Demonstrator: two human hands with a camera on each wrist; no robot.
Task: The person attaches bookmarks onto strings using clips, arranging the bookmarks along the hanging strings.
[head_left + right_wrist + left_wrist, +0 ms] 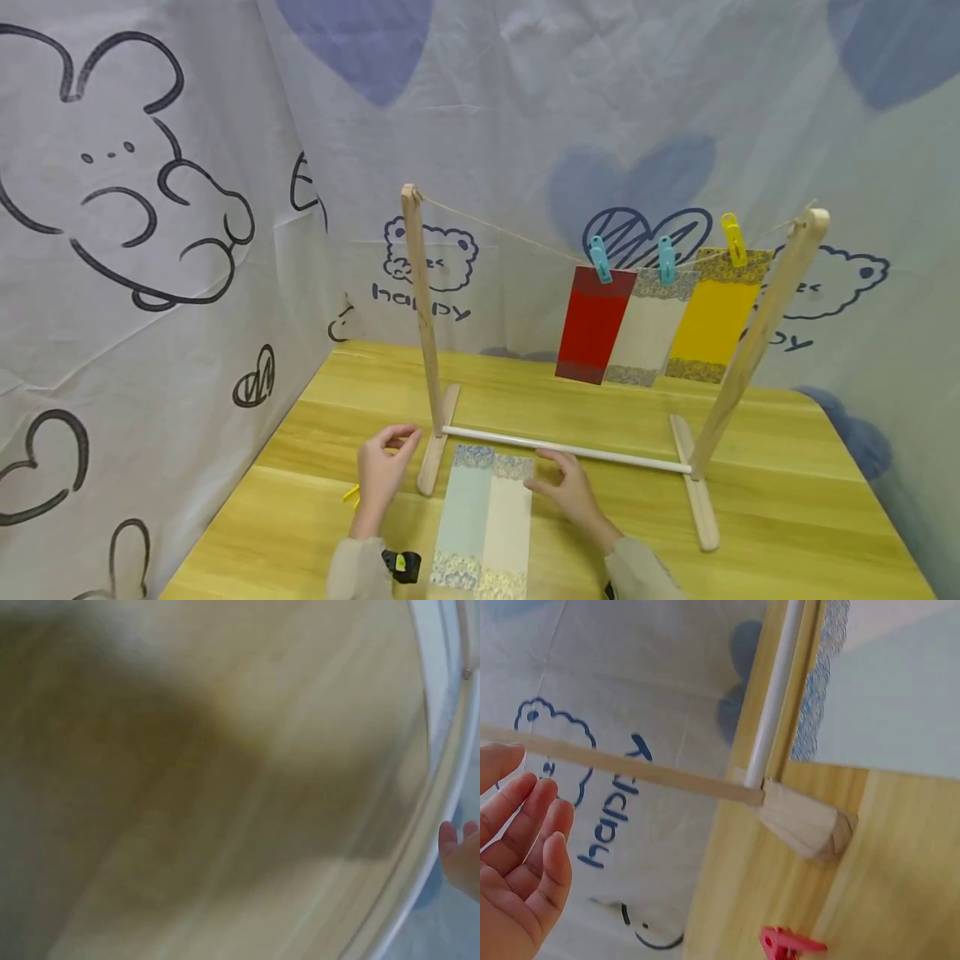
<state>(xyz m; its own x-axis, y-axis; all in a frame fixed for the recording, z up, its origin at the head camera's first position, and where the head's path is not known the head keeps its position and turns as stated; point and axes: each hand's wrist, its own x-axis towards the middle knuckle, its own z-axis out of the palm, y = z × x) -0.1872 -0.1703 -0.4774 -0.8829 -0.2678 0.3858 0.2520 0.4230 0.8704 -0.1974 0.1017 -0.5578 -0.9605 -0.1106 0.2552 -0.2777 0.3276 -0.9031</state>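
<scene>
Two paper strips lie side by side on the table, a pale blue one (463,508) and a cream one (507,521), both with patterned ends. My left hand (384,467) hovers beside the rack's left post (423,317), thumb and fingers loosely bent, holding nothing. The left wrist view shows its fingers (544,847) apart from each other. By the top right corner of the cream strip, my right hand (566,487) has its thumb and forefinger parted with nothing between them. Only part of the right hand (461,859) shows in the right wrist view.
A string (502,231) spans the wooden rack. Red (592,325), white (648,329) and yellow (712,321) strips hang from it by two blue clips (600,259) and a yellow clip (734,240). A white rod (562,448) joins the feet. A red clip (784,943) lies leftward.
</scene>
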